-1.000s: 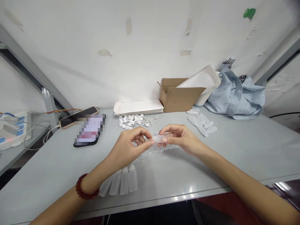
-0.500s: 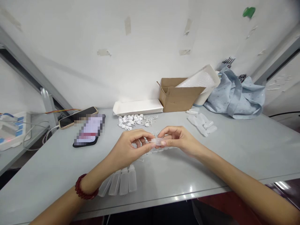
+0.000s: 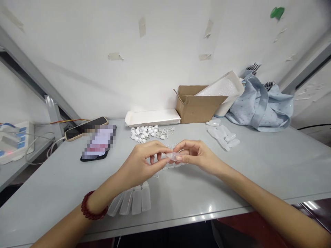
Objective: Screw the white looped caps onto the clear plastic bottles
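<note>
My left hand (image 3: 141, 163) and my right hand (image 3: 195, 155) meet above the middle of the grey table (image 3: 62, 186). Both pinch a small clear plastic bottle (image 3: 173, 156) held level between them: the right fingers grip its body, the left thumb and forefinger close on its left end. Below my hands lie more clear bottles (image 3: 176, 165) on the table. A row of several translucent bottles (image 3: 131, 201) lies near my left wrist. A heap of small white caps (image 3: 144, 133) and thin white plugs (image 3: 167, 131) sits further back.
A cardboard box (image 3: 196, 105) holding a white foam sheet stands at the back, beside a flat white tray (image 3: 152, 118). More clear bottles (image 3: 223, 136) lie right of centre. Two phones (image 3: 86, 128) lie left; a blue cloth bag (image 3: 261, 103) rests at the right.
Both hands have drawn slightly closer together and lowered a little, the left fingers closing further over the bottle's end. Nothing else on the table moved.
</note>
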`<state>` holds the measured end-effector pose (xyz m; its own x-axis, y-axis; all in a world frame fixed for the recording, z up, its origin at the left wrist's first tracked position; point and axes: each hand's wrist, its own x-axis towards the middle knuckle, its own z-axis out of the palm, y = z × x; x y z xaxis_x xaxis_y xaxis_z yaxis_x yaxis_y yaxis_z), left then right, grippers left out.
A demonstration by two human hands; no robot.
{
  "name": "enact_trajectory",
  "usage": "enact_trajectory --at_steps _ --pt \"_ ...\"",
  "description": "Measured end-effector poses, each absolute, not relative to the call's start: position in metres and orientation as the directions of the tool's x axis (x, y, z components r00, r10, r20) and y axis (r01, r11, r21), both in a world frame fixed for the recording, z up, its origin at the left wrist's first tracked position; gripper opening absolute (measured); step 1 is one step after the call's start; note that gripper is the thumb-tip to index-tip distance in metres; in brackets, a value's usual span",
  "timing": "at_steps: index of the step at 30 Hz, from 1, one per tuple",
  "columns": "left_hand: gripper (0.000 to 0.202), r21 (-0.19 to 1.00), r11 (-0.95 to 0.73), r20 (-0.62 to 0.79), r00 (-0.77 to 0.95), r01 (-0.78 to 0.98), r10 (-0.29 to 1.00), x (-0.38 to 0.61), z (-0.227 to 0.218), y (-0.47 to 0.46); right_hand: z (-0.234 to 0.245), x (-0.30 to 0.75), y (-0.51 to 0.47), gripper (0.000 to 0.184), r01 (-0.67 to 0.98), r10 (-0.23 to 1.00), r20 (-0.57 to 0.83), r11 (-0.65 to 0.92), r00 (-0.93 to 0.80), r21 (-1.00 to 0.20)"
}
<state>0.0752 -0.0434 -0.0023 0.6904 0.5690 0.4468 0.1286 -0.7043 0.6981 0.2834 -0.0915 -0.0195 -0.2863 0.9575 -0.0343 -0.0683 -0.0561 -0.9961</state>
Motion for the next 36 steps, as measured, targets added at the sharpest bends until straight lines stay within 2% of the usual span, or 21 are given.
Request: enact_trajectory --at_steps 6,11,16,25,31,36 --pt "0.021 0.661 -0.744 0.482 0.706 0.096 0.519 0.0757 -0.0037 -0.0427 -0.0161 0.2814 -0.0933 0.016 -0.121 0.935 0.002 -0.043 -0.355 -0.992" --pt "0.014 0.66 -0.732 0.468 0.667 0.172 0.579 0.0759 -0.0035 -0.044 -0.0197 0.2803 -0.092 0.023 -0.177 0.937 0.027 -0.037 -0.348 -0.984" --pt "0.013 0.637 -0.749 0.475 0.672 0.184 0.568 0.0762 -0.0043 -0.0431 -0.0199 0.2788 -0.0927 0.02 -0.173 0.94 0.029 -0.032 -0.339 -0.984" --pt "0.024 0.692 -0.704 0.387 0.741 0.16 0.549 0.0721 0.0037 -0.0469 -0.0206 0.2789 -0.0943 0.019 -0.18 0.939 0.023 -0.042 -0.343 -0.983" --pt "0.013 0.656 -0.732 0.422 0.714 0.185 0.559 0.0712 0.0035 -0.0449 -0.0195 0.28 -0.0948 0.019 -0.141 0.941 0.033 -0.016 -0.338 -0.99" --pt "0.01 0.695 -0.697 0.396 0.716 0.176 0.575 0.0755 0.0029 -0.0454 -0.0204 0.2784 -0.095 0.021 -0.136 0.942 0.036 -0.011 -0.335 -0.991"
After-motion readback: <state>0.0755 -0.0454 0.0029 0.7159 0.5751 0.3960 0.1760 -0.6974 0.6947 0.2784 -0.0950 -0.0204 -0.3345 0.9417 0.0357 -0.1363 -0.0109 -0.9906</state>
